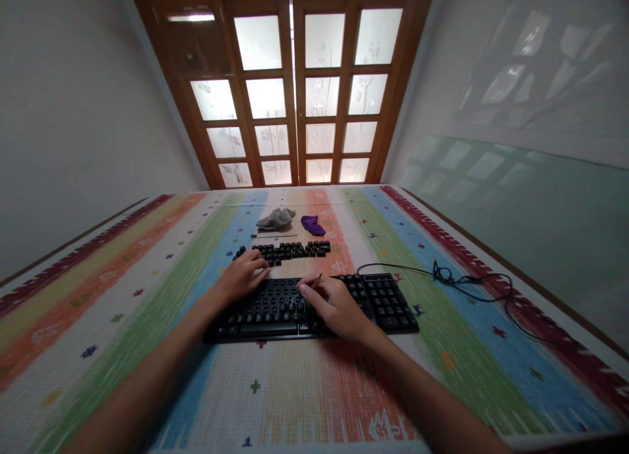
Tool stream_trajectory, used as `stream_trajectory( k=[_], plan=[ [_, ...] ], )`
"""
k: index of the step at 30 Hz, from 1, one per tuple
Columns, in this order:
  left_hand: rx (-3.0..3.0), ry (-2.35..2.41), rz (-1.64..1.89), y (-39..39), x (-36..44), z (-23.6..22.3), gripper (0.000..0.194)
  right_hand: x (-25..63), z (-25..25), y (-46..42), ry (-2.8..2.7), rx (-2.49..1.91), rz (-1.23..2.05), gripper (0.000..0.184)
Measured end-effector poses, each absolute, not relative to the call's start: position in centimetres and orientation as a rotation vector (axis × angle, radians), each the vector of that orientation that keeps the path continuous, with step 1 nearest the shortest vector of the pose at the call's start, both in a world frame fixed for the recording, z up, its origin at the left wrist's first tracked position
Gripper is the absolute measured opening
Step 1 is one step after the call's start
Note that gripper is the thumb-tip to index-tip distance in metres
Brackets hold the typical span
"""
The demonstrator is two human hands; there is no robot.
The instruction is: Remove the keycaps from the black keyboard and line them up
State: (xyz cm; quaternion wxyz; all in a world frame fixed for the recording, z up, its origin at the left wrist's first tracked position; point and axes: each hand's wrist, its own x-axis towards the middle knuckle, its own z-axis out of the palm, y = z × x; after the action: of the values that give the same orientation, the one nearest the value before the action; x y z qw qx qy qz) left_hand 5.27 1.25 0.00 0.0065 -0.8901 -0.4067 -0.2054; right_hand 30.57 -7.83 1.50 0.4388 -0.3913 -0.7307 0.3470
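Observation:
A black keyboard (275,329) lies before me on the striped cloth. Many keycaps are off its main section, while the number pad on the right has its keys. My right hand (334,303) is over the middle of the keyboard, its fingers pinched round a thin stick-like tool (320,279); its exact kind is hard to make out. At the keyboard's back left edge rests my left hand (244,275), fingers bent and slightly apart, with nothing visible in them. Just beyond it are rows of loose black keycaps (295,251).
Behind the keycaps lie a thin rod (275,236), a crumpled grey cloth (276,219) and a purple cloth (313,225). The keyboard's black cable (457,280) loops across the right side of the tablecloth (162,297). Walls flank the table; glazed wooden doors (299,94) stand behind it.

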Motion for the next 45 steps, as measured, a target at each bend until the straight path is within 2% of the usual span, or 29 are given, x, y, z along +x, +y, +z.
stream_trajectory(
  k=[9, 18, 30, 39, 45],
  plan=[
    [-2.879, -1.355, -0.608, -3.9, 5.9, 0.6, 0.032, 29.9, 0.9, -7.6, -1.880, -1.000, 0.912, 0.025],
    [-2.887, -1.356, -0.612, -4.3, 6.0, -0.4, 0.026, 28.5, 0.4, -7.1, -1.823, -1.071, 0.921, 0.029],
    [-2.897, -1.334, -0.604, -4.5, 5.8, -0.8, 0.028, 26.4, 1.4, -7.7, -2.053, -0.920, 0.794, 0.016],
    [-2.887, -1.356, -0.617, -4.6, 6.0, -0.9, 0.023, 27.2, 0.8, -6.3, -1.916, -1.077, 0.798, 0.029],
    [-2.903, -1.376, -0.629, -4.5, 5.8, -1.0, 0.023, 27.3, 0.7, -6.1, -1.892, -1.096, 0.849, 0.030]
  ],
)
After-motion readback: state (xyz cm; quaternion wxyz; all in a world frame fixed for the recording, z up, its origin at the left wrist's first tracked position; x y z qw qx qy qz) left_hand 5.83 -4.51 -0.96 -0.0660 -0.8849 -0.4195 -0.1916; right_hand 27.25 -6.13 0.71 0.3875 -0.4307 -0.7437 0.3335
